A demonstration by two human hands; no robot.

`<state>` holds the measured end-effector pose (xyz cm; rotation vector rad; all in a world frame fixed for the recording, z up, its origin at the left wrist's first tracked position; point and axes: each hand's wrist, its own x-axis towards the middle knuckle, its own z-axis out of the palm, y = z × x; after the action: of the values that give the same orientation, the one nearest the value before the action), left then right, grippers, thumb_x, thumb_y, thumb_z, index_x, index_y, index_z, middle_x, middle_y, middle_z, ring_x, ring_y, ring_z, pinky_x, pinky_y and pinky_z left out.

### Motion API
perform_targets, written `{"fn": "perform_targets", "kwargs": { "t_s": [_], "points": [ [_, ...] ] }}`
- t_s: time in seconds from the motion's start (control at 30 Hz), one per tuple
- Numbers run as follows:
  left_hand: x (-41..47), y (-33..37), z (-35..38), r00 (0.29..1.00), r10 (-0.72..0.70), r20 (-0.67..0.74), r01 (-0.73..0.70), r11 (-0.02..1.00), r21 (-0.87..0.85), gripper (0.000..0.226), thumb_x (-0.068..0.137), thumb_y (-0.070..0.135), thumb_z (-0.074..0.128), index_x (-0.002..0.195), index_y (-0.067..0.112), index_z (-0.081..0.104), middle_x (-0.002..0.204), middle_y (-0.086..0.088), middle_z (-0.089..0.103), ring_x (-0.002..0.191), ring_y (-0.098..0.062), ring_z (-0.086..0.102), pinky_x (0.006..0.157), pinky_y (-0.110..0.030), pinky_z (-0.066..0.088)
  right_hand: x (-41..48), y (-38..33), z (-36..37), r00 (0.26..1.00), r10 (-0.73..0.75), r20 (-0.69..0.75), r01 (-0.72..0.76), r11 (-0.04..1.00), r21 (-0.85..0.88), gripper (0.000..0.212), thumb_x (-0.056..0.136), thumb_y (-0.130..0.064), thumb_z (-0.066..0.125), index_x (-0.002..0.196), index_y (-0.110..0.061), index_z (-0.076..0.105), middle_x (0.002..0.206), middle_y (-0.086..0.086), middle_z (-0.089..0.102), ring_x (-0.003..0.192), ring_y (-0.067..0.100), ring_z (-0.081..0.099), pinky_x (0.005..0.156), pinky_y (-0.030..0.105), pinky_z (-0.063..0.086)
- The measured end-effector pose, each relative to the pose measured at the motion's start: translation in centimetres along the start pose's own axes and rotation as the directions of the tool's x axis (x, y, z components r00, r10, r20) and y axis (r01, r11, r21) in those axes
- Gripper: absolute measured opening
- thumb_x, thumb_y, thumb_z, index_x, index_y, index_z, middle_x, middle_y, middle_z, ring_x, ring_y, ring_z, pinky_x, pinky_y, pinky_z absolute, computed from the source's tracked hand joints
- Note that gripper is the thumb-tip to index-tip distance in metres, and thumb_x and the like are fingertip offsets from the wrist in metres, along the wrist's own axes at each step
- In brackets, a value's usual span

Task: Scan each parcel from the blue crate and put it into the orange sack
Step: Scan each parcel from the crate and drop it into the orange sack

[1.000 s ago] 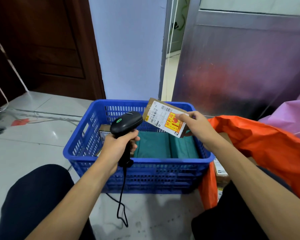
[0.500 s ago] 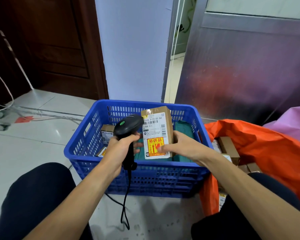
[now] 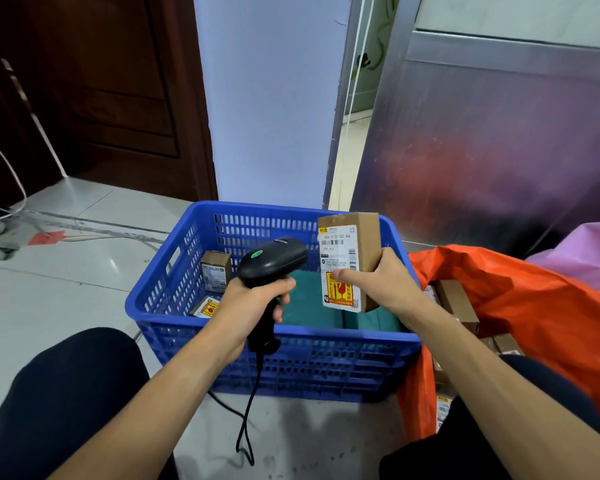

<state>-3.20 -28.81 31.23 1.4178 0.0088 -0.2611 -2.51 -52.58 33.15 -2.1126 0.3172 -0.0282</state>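
Observation:
My right hand [image 3: 383, 284] grips a small brown cardboard parcel [image 3: 352, 244] upright over the blue crate [image 3: 194, 313], its white label and red-yellow sticker facing me. My left hand [image 3: 253, 303] grips the handle of a black corded barcode scanner [image 3: 272, 261], whose head points right at the label from just beside it. Inside the crate lie two small boxes [image 3: 215, 271] at the left and green soft packages [image 3: 309, 306] on the bottom. The orange sack [image 3: 534, 306] lies open to the right, with several brown boxes [image 3: 458, 303] inside.
My knees in dark trousers [image 3: 66, 393] frame the crate on a pale tiled floor. A dark wooden door [image 3: 101, 98] and white cables stand at the left, a metal panel [image 3: 499, 133] behind the sack, and a purple bag [image 3: 589, 251] at the far right.
The parcel turned from tilted to upright and moved right, away from the scanner. My left hand with the scanner stayed nearly in place.

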Motion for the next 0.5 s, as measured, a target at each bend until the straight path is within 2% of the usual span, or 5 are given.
{"fn": "perform_targets", "kwargs": {
  "t_s": [0.07,0.13,0.23,0.37,0.5],
  "points": [
    [0.0,0.0,-0.1,0.998,0.022,0.051,-0.023,0.999,0.023,0.005,0.091,0.014,0.079,0.088,0.01,0.076,0.072,-0.012,0.065,0.051,-0.021,0.048,0.059,-0.033,0.045,-0.1,0.1,-0.1,0.999,-0.005,-0.05,0.004,1.0,-0.018,0.08,0.056,-0.067,0.086,0.116,-0.023,0.056,0.112,-0.01,0.072,0.097,0.01,0.072,0.086,0.039,0.061],
    [-0.2,0.1,0.0,0.995,0.036,0.094,-0.04,0.999,0.037,0.004,0.09,0.016,0.08,0.089,0.013,0.078,0.076,-0.014,0.069,0.051,-0.022,0.049,0.062,-0.034,0.045,-0.4,0.0,-0.1,0.998,-0.01,-0.067,0.007,0.999,-0.041,0.071,0.064,-0.064,0.086,0.114,-0.023,0.055,0.113,-0.01,0.072,0.098,0.01,0.071,0.087,0.039,0.061],
    [-0.5,0.1,0.1,0.994,0.037,0.104,-0.042,0.998,0.044,0.003,0.089,0.018,0.08,0.09,0.016,0.079,0.082,-0.016,0.074,0.053,-0.023,0.052,0.066,-0.036,0.046,-0.5,0.0,0.0,0.996,-0.029,-0.084,0.02,0.994,-0.106,0.078,0.059,-0.073,0.081,0.113,-0.023,0.055,0.114,-0.01,0.072,0.1,0.012,0.07,0.088,0.042,0.06],
    [-0.7,0.4,0.1,0.997,0.03,0.074,-0.032,0.999,0.026,0.012,0.089,0.017,0.08,0.098,0.01,0.077,0.084,-0.016,0.077,0.054,-0.024,0.053,0.068,-0.037,0.048,-1.0,-0.4,0.0,0.993,-0.042,-0.11,0.017,0.976,-0.215,0.062,0.078,-0.058,0.082,0.111,-0.018,0.048,0.109,-0.008,0.066,0.097,0.015,0.067,0.081,0.038,0.058],
    [-0.8,0.5,0.1,0.998,0.023,0.052,-0.024,1.0,0.018,0.014,0.089,0.016,0.08,0.101,0.009,0.076,0.08,-0.014,0.076,0.054,-0.023,0.055,0.067,-0.036,0.05,-1.3,-0.7,0.1,0.986,-0.084,-0.147,0.032,0.945,-0.325,0.062,0.081,-0.058,0.079,0.111,-0.016,0.044,0.106,-0.003,0.065,0.096,0.021,0.065,0.079,0.044,0.056]
  ]
}}
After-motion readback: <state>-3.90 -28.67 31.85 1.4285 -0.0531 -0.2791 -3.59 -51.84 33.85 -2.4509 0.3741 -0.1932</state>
